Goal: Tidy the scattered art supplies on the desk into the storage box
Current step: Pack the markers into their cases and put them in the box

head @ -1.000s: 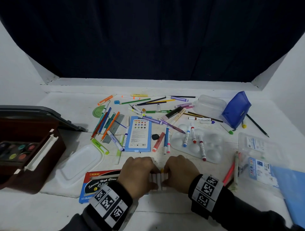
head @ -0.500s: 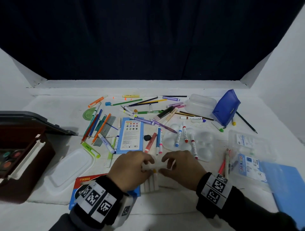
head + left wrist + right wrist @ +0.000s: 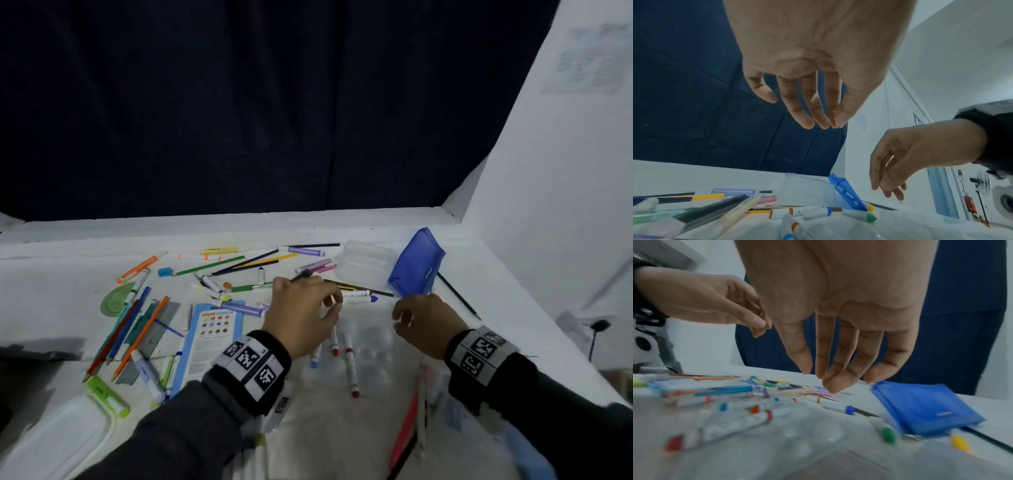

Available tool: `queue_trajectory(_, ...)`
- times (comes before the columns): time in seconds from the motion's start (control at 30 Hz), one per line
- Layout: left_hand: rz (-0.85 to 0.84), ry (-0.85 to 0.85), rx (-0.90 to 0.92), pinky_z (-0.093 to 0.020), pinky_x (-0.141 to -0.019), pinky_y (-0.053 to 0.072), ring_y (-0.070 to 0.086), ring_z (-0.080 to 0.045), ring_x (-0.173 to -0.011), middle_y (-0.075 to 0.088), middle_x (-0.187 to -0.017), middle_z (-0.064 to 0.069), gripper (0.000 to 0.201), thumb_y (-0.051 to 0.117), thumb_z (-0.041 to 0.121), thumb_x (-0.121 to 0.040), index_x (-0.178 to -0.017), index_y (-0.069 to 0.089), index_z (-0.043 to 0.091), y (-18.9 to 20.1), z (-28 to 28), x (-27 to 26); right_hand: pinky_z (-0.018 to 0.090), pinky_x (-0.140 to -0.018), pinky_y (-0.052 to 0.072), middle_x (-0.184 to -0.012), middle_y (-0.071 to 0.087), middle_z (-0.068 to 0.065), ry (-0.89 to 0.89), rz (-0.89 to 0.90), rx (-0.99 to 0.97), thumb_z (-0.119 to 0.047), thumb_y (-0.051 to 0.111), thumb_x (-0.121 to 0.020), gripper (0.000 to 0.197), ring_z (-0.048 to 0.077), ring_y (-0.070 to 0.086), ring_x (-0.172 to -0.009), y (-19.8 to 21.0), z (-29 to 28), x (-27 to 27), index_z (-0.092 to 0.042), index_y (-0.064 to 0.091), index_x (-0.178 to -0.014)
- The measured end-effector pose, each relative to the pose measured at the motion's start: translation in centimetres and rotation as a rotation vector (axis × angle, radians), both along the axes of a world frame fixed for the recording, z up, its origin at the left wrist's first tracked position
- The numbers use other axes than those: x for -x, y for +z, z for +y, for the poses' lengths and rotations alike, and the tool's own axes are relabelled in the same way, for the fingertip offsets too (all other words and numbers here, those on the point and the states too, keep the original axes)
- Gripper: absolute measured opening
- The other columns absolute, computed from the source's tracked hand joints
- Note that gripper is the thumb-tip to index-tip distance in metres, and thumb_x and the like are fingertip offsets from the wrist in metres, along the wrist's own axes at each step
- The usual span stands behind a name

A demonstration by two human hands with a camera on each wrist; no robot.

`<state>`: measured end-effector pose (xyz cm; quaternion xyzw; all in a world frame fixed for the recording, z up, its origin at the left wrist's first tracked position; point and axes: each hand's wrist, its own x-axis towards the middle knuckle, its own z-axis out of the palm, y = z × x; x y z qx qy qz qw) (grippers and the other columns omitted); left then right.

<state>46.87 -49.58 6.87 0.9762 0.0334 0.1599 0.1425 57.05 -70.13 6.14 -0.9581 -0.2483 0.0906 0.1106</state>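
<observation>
Both my hands hover empty above the desk. My left hand (image 3: 308,308) hangs with loosely curled fingers (image 3: 807,113) over the near end of the marker pile. My right hand (image 3: 416,322) floats beside it, its fingers (image 3: 838,369) pointing down, over a clear paint palette (image 3: 375,346). Several white markers with coloured caps (image 3: 351,368) lie on the palette. Coloured pencils (image 3: 133,329) and more markers are scattered to the left. Of the storage box only a dark edge (image 3: 30,353) shows at the far left.
A blue pouch (image 3: 416,263) leans against a clear plastic case (image 3: 368,263) at the back right. A blue colour-pencil card (image 3: 212,335) lies left of my left hand. A clear lid (image 3: 58,442) sits at the front left, a green protractor (image 3: 114,301) farther back.
Both hands have let go of the white sticks near the front edge and have risen and moved forward over the palette. My view has swung right, pushing the box almost out of sight.
</observation>
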Motion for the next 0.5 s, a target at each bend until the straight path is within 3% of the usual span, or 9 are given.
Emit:
queue_trajectory(0.07,0.118,-0.001,-0.03,-0.043,-0.096,0.033,0.059,-0.01,-0.094,0.063,-0.097,0.014,0.016,0.053,0.045,-0.093,-0.101,0.063,0.036,-0.4,-0.2,-3.0,0.032,-0.079,0.052,-0.097,0.068,0.0,-0.015,0.019,0.058,-0.027,0.062,-0.082,0.006,0.024,0.063,-0.091,-0.3,-0.4,-2.5,-0.033,0.06,-0.083)
queue_trajectory(0.2,0.368,-0.059,-0.143,-0.051,-0.107,0.025,0.056,-0.015,-0.109,0.06,-0.113,0.011,0.023,0.049,0.045,-0.094,-0.113,0.059,0.037,-1.9,-0.5,-7.8,0.036,-0.087,0.053,-0.111,0.063,-0.001,0.045,0.048,0.197,-0.034,0.061,-0.083,0.024,0.024,0.062,-0.1,-1.1,-0.1,-5.7,-0.03,0.059,-0.107)
queue_trajectory(0.33,0.469,-0.107,-0.219,-0.049,-0.101,0.033,0.057,-0.021,-0.115,0.061,-0.118,0.004,0.025,0.052,0.04,-0.093,-0.114,0.062,0.03,-3.3,-1.2,-12.0,0.035,-0.089,0.051,-0.123,0.058,0.005,0.115,0.052,0.332,-0.029,0.056,-0.09,0.031,0.03,0.061,-0.11,-1.7,0.7,-7.2,-0.021,0.056,-0.12)
queue_trajectory(0.5,0.551,-0.132,-0.231,-0.041,-0.096,0.045,0.059,-0.03,-0.113,0.063,-0.121,-0.008,0.029,0.059,0.036,-0.092,-0.116,0.061,0.02,-4.1,-1.9,-14.2,0.038,-0.092,0.051,-0.125,0.059,0.009,0.198,0.021,0.394,-0.018,0.055,-0.091,0.031,0.03,0.059,-0.115,-1.9,1.6,-7.8,-0.015,0.056,-0.122)
